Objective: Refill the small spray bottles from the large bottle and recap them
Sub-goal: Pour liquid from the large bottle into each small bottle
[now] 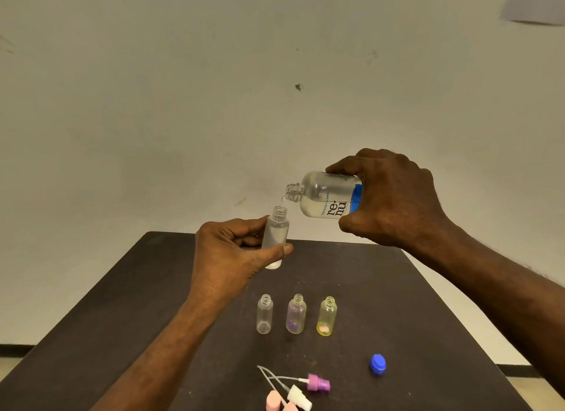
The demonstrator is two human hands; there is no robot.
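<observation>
My right hand (394, 196) grips the large clear bottle (324, 196), tipped on its side with its open neck pointing left. A thin stream of liquid falls from it into a small frosted spray bottle (276, 227), which my left hand (232, 254) holds upright above the table between thumb and fingers. Three more uncapped small bottles stand in a row on the dark table (153, 303): a clear one (264, 314), a purple-tinted one (296, 314) and a yellow one (327, 316).
A blue cap (378, 363) lies at the right of the table. Near the front edge lie a purple spray head (318, 383), a white spray head (298, 397) and pink caps (273, 401), with thin dip tubes trailing left. A pale wall rises behind the table.
</observation>
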